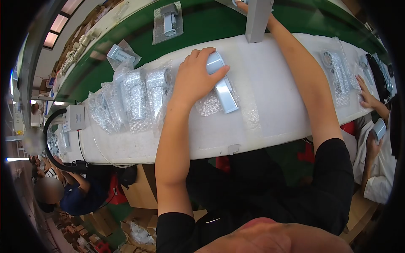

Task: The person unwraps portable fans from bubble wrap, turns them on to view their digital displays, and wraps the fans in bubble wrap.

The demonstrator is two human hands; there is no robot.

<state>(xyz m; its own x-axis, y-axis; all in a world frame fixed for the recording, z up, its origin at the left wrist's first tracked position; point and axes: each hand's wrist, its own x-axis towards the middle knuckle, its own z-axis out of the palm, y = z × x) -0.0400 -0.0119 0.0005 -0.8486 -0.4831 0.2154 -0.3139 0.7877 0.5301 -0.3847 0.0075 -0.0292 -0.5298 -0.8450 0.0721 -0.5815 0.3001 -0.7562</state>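
Note:
My left hand is closed over a light-blue device with a rounded head and a long, flat handle. The device lies on a piece of bubble wrap on the white-covered table, its handle pointing toward me. My right arm stretches to the far side, past a grey post. Of my right hand, only some fingers show beside the post at the top edge; they curl onto a light-blue piece, which is mostly cut off. The post hides the rest of that hand.
Several bubble-wrapped devices lie in a row on the left. Another wrapped one lies at right. A green strip behind the table carries a bagged device. The grey post stands at the back edge. Co-workers sit on both sides.

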